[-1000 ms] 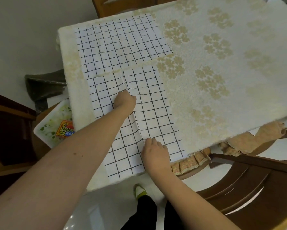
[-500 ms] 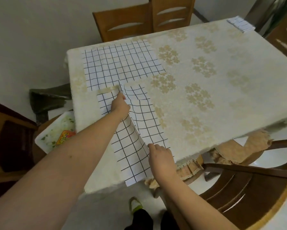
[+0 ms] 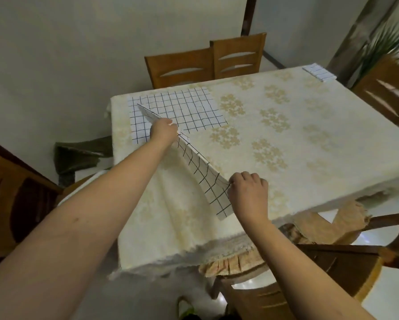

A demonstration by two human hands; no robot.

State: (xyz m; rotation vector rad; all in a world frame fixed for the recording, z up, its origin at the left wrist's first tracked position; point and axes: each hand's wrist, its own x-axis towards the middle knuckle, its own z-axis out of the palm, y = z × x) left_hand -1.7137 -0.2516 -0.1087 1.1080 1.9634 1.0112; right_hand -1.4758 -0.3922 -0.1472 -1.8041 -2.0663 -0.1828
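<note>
Left hand (image 3: 162,130) and right hand (image 3: 248,192) pinch one lifted cloth (image 3: 207,176); two more: flat cloth (image 3: 187,107), folded cloth (image 3: 320,71).

Left hand (image 3: 162,131): fingers hidden on the far side of the folded checked cloth (image 3: 203,179). Right hand (image 3: 248,192): fingertips curled under, out of sight. The folded cloth covers part of the flat checked cloth (image 3: 182,109) at 11 o'clock. Left forearm hides all but a sliver of a white object (image 3: 94,174) at 9 (cannot tell what). Shoe (image 3: 185,311) at 6: blurred, cut by the lower edge. Plant (image 3: 388,45) at 2: cut by the right edge.
</note>
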